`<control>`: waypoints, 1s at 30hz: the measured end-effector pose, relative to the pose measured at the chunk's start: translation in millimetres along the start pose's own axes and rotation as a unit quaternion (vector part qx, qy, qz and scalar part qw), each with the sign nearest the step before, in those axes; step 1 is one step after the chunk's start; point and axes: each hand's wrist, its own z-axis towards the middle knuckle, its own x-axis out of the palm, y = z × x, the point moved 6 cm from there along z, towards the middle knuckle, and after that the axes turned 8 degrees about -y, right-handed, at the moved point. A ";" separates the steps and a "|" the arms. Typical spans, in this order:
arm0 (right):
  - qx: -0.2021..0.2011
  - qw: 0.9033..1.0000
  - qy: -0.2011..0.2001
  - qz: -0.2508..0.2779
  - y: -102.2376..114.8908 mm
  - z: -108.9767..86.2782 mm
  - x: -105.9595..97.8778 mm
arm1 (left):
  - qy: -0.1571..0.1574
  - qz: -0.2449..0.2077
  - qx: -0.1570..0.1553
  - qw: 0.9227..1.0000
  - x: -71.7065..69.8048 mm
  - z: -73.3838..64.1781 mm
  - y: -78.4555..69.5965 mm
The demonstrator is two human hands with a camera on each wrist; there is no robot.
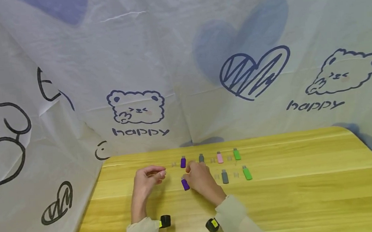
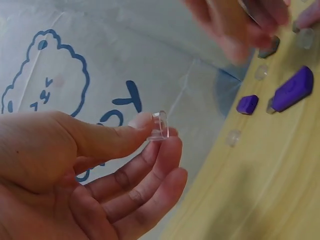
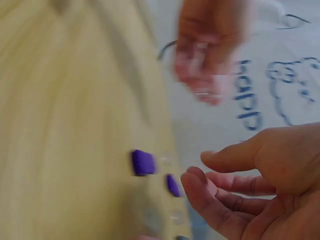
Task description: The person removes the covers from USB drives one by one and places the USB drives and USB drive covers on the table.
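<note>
Between thumb and fingertips my left hand [image 1: 148, 181] pinches a small clear plastic cap [image 2: 160, 125], raised above the table. My right hand [image 1: 199, 175] hovers over the USB sticks, its thumb and forefinger apart and nothing seen between them in the right wrist view. Just below it lies a purple USB stick [image 1: 185, 184]; a second purple USB stick [image 1: 183, 162] lies behind. A grey USB stick [image 1: 201, 158] sits right behind the right hand's fingers. Part of the front row is hidden under that hand.
Further right lie a pink USB stick [image 1: 220, 157], a green one [image 1: 236, 154], another grey stick [image 1: 225, 176] and another green one [image 1: 247, 173]. Clear caps [image 1: 213, 160] lie between them. A printed cloth [image 1: 186, 76] hangs behind the wooden table [image 1: 310, 193].
</note>
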 end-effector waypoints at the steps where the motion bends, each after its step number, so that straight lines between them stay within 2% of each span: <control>1: 0.000 1.000 -0.004 0.009 0.5 -1.7 -7.3 | -0.001 0.004 0.000 1.000 0.9 0.0 0.7; 6: -0.019 0.997 -0.034 0.064 -3.5 -10.5 -52.2 | -0.008 0.048 -0.003 0.999 4.2 -0.6 6.4; 11: -0.053 0.986 -0.108 0.115 -21.0 -23.5 -102.9 | 0.004 0.092 0.000 0.996 10.2 0.1 12.2; 15: -0.070 0.977 -0.159 0.121 -41.0 -34.7 -135.2 | 0.018 0.107 0.005 0.994 16.0 1.1 17.3; 19: -0.062 0.974 -0.188 0.107 -64.6 -39.8 -155.2 | 0.031 0.129 0.008 0.991 23.5 2.1 21.8; 24: -0.030 0.975 -0.195 0.100 -92.9 -41.3 -171.0 | 0.049 0.162 0.029 0.985 35.1 0.7 25.0; 30: 0.002 0.976 -0.199 0.089 -119.3 -43.9 -186.5 | 0.043 0.189 0.037 0.980 39.6 0.0 26.2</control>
